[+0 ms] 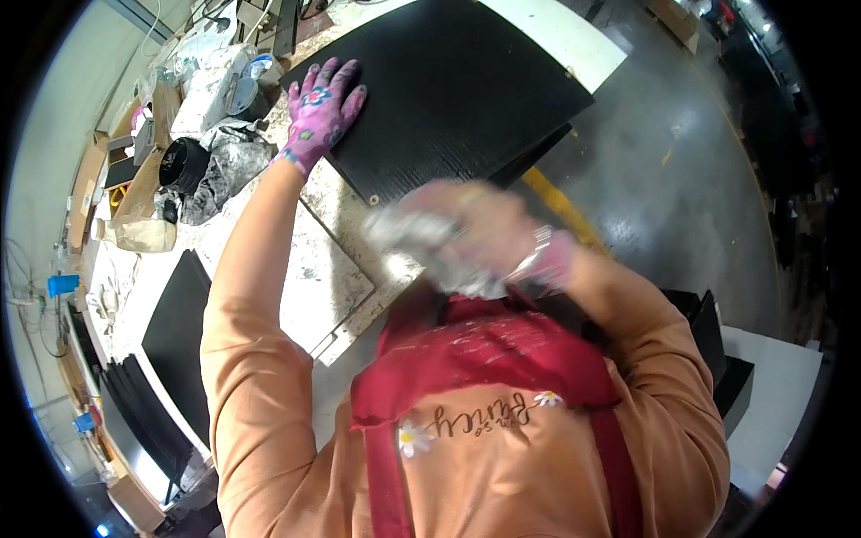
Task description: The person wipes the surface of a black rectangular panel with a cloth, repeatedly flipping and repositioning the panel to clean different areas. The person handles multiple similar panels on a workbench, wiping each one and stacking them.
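Workshop floor (682,193), grey with a yellow line, runs along the right edge of a white, stained surface (336,202). Black panel (448,90) lies flat toward the far right corner of that surface and seems to overhang the right edge; another dark edge shows just under it, maybe a second panel, can't confirm. Left hand (321,108), pink patterned glove, fingers spread, rests on the panel's left part. Right hand (493,220), gloved too, is closed around a crumpled grey-white cloth (413,231) by the panel's near edge; too blurred to make out single fingers or whether cloth touches panel. Progress, my read: partway through wiping. Done: panel is laid out, cloth is in hand. Left: fine streaks show on the near part, so that area probably isn't finished; can't tell if they're dirt, moisture or glare. Far part looks evenly dark, but that doesn't prove it's been covered. Underside not visible. More dark panels (143,421) stand beyond the surface's left side; their status is unknown. Grey rag (235,175) and black tub (185,164) sit toward the left edge, untouched.
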{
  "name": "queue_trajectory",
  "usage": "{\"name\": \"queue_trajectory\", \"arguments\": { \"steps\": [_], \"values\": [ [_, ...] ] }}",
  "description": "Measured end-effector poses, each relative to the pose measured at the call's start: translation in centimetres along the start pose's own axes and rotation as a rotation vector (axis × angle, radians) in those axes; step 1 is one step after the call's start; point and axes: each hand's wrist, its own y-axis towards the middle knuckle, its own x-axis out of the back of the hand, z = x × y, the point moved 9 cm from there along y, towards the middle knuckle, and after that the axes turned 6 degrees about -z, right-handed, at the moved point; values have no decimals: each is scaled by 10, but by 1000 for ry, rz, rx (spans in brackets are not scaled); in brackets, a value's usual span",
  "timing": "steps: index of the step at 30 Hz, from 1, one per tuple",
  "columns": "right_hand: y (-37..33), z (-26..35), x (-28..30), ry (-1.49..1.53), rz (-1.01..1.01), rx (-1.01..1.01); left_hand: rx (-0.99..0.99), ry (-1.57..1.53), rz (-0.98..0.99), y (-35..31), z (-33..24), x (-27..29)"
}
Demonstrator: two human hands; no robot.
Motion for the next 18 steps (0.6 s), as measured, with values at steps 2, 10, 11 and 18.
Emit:
{"name": "queue_trajectory", "arguments": {
  "steps": [2, 10, 11, 18],
  "values": [
    [-13, -45, 88, 276, -286, -129, 5, -301, -300, -7, 2, 31],
    [11, -14, 60, -565, -411, 739, 962, -1121, -59, -123, -58, 9],
    [24, -17, 46, -649, -314, 680, 920, -1202, -161, -126, -47, -12],
    [114, -174, 236, -775, -596, -166, 891, -1325, -170, -118, -55, 0]
  ]
}}
